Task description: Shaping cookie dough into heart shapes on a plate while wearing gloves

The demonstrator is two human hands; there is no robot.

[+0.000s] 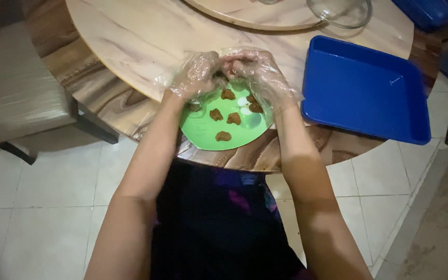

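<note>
Head view | gloved left hand [195, 75] and right hand [257, 72] fingers pinched together, contents unclear | green plate [198, 132] beneath | blue tray [369, 88] right

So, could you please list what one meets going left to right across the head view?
Chair → left hand → right hand → blue tray.

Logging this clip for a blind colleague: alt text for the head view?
Two hands in clear plastic gloves, left hand and right hand, meet over a green plate bearing brown food pieces on a marble table; a blue tray lies alongside.
</note>
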